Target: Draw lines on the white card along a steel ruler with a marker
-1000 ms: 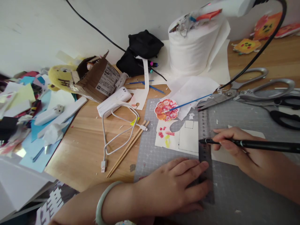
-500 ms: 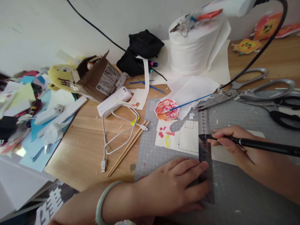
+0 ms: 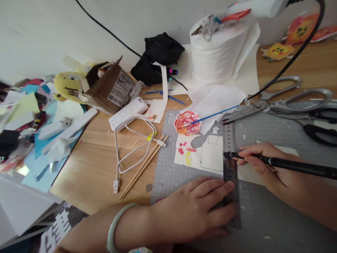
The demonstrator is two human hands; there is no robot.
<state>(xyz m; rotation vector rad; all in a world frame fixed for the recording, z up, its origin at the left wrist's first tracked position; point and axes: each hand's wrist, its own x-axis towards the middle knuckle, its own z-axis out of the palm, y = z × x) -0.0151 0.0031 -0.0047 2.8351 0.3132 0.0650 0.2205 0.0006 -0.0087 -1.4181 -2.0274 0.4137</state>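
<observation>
My left hand (image 3: 200, 207) lies with fingers spread, its fingertips pressing on a dark translucent ruler (image 3: 232, 175) on the grey cutting mat (image 3: 263, 218). A black pen (image 3: 295, 166) is pinched in my right hand (image 3: 273, 168), its tip against the ruler at the right edge of a white card (image 3: 213, 154). The card carries thin drawn rectangles, red and yellow paint marks and a curved cutout. Above it sits a red and orange painted flower cutout (image 3: 187, 123), with a blue brush (image 3: 214, 115) across it. Part of another paper (image 3: 252, 174) lies under my right hand.
Metal scissors (image 3: 259, 104) and black-handled scissors (image 3: 316, 128) lie at the right. A tissue roll (image 3: 218, 52) stands behind. Left are a white cable (image 3: 117, 151), wooden chopsticks (image 3: 143, 167), a power bank (image 3: 129, 114), a cardboard box (image 3: 110, 88) and piled papers (image 3: 42, 140).
Almost nothing differs. The pen tip and my right hand have moved very slightly down; my left hand stays on the ruler.
</observation>
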